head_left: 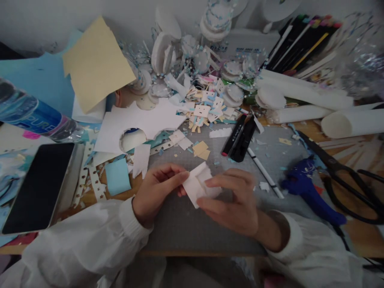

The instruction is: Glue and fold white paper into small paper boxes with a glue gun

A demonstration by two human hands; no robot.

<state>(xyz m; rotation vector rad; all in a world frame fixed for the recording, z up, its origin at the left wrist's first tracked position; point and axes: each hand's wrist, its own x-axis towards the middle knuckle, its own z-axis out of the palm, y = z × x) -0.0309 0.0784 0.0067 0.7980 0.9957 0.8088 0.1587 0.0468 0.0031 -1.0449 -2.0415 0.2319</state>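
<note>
Both hands hold one small folded piece of white paper just above the grey cutting mat. My left hand pinches its left edge between thumb and fingers. My right hand grips its right side, thumb pressed on top. Both wrists wear white sleeves. The paper looks creased into a small open shape; its underside is hidden by my right fingers.
A dark tablet lies at left under a plastic water bottle. A blue glue gun and black scissors lie at right. Black markers, white paper rolls, a yellow sheet and paper scraps crowd the back.
</note>
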